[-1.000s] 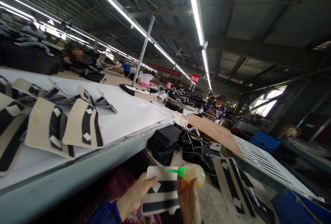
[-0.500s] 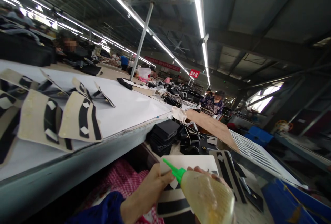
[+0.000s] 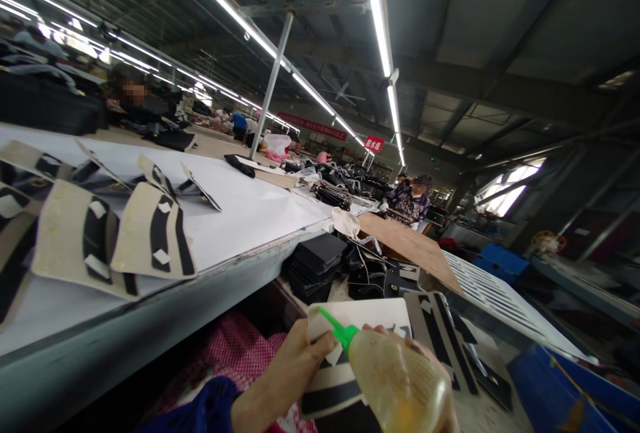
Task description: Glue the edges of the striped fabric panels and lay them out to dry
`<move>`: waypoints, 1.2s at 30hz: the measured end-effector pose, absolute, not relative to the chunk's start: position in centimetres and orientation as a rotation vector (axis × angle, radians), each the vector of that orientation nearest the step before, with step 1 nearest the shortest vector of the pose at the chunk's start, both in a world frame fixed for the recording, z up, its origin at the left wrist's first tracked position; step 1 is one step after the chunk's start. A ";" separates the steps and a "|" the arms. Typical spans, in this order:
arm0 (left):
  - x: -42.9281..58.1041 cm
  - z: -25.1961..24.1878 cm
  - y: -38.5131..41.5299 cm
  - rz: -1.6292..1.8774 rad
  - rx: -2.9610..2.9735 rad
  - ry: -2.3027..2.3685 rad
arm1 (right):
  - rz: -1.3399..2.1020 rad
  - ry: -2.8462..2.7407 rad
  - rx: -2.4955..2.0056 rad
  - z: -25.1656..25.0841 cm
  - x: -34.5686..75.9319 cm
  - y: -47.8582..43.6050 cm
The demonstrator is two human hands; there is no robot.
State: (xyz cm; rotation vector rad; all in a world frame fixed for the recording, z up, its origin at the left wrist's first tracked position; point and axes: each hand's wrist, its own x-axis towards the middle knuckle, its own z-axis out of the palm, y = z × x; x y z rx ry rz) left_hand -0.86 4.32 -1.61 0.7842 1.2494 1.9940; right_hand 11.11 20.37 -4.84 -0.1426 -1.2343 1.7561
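My left hand point(image 3: 287, 373) pinches the left edge of a white piece with black stripes point(image 3: 350, 346), held up at the bottom of the view. My right hand point(image 3: 425, 359) is wrapped round a yellowish glue bottle point(image 3: 397, 383) whose green nozzle point(image 3: 336, 326) points up-left against the piece near my left thumb. Most of my right hand is hidden behind the bottle.
A white belt point(image 3: 250, 209) at the left carries several striped pieces point(image 3: 150, 236) coated in glue. Stacks of black parts point(image 3: 317, 263) and a brown board point(image 3: 405, 246) lie ahead, blue bins point(image 3: 555, 379) at the right. Other people point(image 3: 415, 199) work further along.
From one second ago my right hand brought the bottle up and closer, tilting its nozzle onto the striped piece. In the last half second almost nothing moved.
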 end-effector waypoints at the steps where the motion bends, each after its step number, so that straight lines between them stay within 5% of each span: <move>1: -1.0 -2.0 4.3 1.997 0.689 1.326 | 1.711 -1.157 -0.158 -5.0 11.2 20.2; 18: -1.1 -1.4 4.0 2.063 0.878 1.089 | 2.017 -1.428 -0.092 -4.9 9.3 18.3; 24: -1.2 -2.1 3.4 2.116 0.680 1.254 | 1.704 -1.145 -0.147 -5.7 10.1 18.7; 30: -1.4 -2.4 3.4 2.121 0.746 1.128 | 1.739 -1.423 -0.195 -6.0 9.5 19.6; 36: -1.4 -2.8 3.1 2.142 0.648 1.232 | 1.314 -1.541 0.001 -5.8 8.6 19.2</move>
